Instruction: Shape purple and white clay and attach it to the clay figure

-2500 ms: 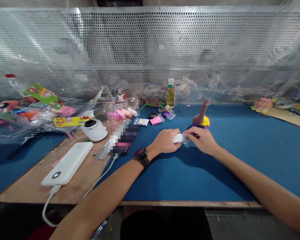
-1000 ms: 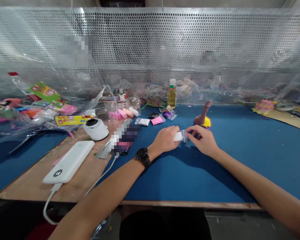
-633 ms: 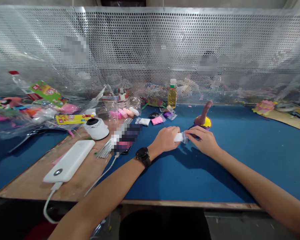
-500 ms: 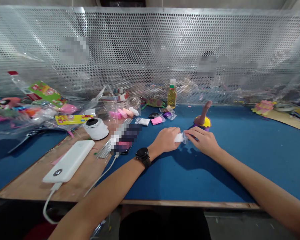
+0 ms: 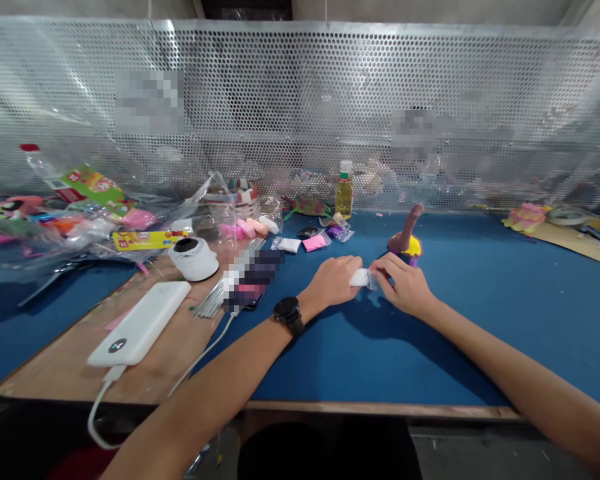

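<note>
My left hand point(image 5: 334, 281), with a black watch on its wrist, is closed around a small packet of white clay point(image 5: 360, 277) above the blue mat. My right hand point(image 5: 404, 285) pinches the clear plastic end of that packet. Just behind the right hand stands a clay figure point(image 5: 409, 235) with a brown upright stalk and a yellow and purple base. Beyond the left hand lie a white clay packet point(image 5: 288, 245), a pink clay packet point(image 5: 315, 243) and a purple one point(image 5: 336, 231).
A bottle of yellow liquid point(image 5: 345, 193) stands against the perforated metal screen point(image 5: 300, 80). On the left are a white power bank point(image 5: 143, 323) with a cable, a phone, metal wires point(image 5: 213, 297), a white roll-shaped object point(image 5: 194, 259) and plastic bags. Cardboard point(image 5: 570, 241) lies at right.
Both hands stay on the white clay packet. My right fingers have shifted slightly at its plastic end, and the view has moved a little.
</note>
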The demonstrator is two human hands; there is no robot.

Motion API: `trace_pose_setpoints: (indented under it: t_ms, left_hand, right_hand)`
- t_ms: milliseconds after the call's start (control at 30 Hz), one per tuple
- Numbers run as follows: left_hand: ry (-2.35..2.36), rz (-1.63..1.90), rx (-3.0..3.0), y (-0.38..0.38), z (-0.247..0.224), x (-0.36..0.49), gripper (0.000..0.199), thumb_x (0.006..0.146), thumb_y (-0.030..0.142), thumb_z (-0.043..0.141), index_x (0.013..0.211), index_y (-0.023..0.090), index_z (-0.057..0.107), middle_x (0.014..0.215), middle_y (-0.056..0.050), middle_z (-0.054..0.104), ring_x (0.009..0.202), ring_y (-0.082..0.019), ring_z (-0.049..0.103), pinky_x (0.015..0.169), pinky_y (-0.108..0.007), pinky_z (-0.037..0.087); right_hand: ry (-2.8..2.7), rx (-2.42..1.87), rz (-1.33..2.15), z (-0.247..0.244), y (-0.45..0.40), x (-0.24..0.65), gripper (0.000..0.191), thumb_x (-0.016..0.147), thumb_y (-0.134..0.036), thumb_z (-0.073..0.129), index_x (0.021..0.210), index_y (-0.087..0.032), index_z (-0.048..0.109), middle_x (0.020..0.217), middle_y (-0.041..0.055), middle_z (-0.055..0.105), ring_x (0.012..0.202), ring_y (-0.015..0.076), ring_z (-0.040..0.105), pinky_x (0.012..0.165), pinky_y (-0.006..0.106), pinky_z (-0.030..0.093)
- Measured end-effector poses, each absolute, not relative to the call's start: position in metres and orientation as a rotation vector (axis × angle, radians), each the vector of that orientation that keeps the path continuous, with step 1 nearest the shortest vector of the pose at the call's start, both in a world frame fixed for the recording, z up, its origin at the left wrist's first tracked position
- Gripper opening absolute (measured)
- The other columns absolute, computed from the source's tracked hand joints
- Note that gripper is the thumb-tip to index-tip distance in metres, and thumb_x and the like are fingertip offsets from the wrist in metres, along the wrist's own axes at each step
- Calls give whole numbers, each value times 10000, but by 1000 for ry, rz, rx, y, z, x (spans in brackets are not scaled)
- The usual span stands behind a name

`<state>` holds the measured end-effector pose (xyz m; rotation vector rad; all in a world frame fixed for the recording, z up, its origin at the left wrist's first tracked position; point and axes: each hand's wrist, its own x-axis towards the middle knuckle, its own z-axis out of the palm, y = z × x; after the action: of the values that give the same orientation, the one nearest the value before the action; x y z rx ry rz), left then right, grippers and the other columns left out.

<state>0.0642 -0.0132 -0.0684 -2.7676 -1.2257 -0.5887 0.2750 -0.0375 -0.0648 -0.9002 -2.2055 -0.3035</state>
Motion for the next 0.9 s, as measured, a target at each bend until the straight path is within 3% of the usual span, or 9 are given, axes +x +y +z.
trace_pose_setpoints:
  t_ms: [233,500,667,900]
  left_hand:
    - [-1304,-642,-2778,-15,-67,64,108,941,301,543,991,206,543,980,-74,716,901,-250,684,701,-333,440]
    - [-1416,-700,-2781,-18,-64,64,126,934,334,553,974,215,548,976,-66,737,859,-242,694,642,-313,399]
    - [-1452,-678,-2786,-19,-63,64,83,907,272,553,970,219,565,981,-62,741,875,-239,699,662,-306,418]
    - [-1466,-650,-2768,-24,-56,69,143,943,328,525,1027,221,570,984,-74,747,875,-262,717,647,-312,436]
  right_hand:
    - [-2087,-924,2,-66,-42,271,198,1048,-292,538,1005,-208,713,872,49,710,760,171,669,689,282,519]
    - [-2083,-863,157,-69,-46,267,237,1041,-308,564,978,-210,771,824,45,700,652,146,612,592,285,467]
    - [-2127,-886,241,-72,-49,262,311,1051,-334,551,901,-214,796,790,39,629,669,141,585,606,284,458]
    - [-2047,-858,41,-65,-46,263,244,1032,-312,584,1021,-229,813,800,38,655,656,139,596,605,274,503]
